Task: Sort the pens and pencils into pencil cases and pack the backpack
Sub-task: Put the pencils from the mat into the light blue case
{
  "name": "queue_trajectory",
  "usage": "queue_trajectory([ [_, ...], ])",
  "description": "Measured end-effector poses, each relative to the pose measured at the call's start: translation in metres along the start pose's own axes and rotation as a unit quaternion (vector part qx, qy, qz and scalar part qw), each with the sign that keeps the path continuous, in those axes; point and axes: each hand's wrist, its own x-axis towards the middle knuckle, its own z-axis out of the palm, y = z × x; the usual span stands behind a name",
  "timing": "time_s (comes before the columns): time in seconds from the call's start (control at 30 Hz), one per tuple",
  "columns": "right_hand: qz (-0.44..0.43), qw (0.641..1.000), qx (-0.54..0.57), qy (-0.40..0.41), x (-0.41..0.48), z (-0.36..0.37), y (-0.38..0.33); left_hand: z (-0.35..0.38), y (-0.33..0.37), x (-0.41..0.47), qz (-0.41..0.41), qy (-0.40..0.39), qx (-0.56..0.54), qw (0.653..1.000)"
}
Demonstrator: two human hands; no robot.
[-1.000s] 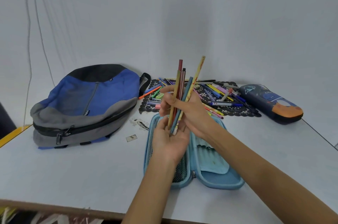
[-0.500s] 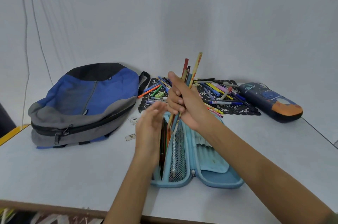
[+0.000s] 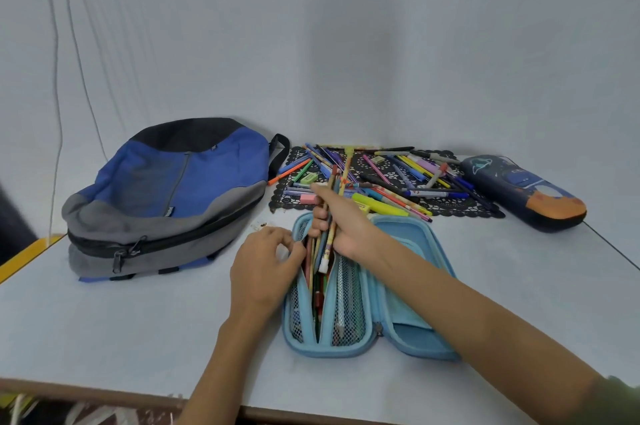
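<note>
My right hand [image 3: 341, 222] grips a bundle of pencils [image 3: 329, 237], its lower ends pushed into the mesh pocket of the open light-blue pencil case [image 3: 415, 251] lying in front of me. My left hand [image 3: 265, 260] pinches the left edge of that pocket, holding it apart. Several pencils lie inside the pocket. Behind the case, a heap of pens and markers [image 3: 391, 178] covers a black lace mat [image 3: 450, 206]. A closed dark-blue pencil case [image 3: 526, 192] with an orange end lies at the right. The blue and grey backpack [image 3: 166, 196] rests at the left, zipped.
The white table's front edge [image 3: 104, 393] runs along the bottom. A white wall stands close behind the mat. Small paper scraps [image 3: 259, 225] lie between backpack and light-blue case. A yellow edge [image 3: 27, 254] shows at far left.
My right hand has lowered the pencil bundle from upright above the case into the mesh pocket. My left hand left the bundle's base and moved to the pocket's left edge.
</note>
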Motion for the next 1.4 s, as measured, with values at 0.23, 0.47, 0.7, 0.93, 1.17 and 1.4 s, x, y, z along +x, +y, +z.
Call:
queue_trajectory([
  [0.23,0.030,0.997,-0.076,-0.005,-0.008,0.001,0.003,0.010,-0.005,-0.001,0.007,-0.007,-0.015,1.000],
  [0.47,0.028,0.997,-0.067,0.012,-0.026,0.001,0.006,0.011,-0.007,-0.002,0.016,-0.007,-0.010,1.000],
  [0.7,0.036,0.997,-0.064,0.020,-0.028,-0.002,0.014,0.013,-0.008,-0.002,0.010,-0.012,-0.017,1.000],
  [0.93,0.073,0.995,-0.046,-0.049,-0.044,-0.013,0.004,0.013,-0.007,-0.001,0.025,-0.018,-0.029,0.999],
  [1.17,-0.019,0.989,-0.138,-0.054,-0.048,-0.020,-0.022,0.015,-0.013,0.001,0.065,-0.040,-0.062,0.995],
  [1.4,-0.111,0.841,-0.526,-0.061,-0.005,-0.031,-0.026,0.015,-0.009,0.000,0.058,-0.043,-0.038,0.997],
])
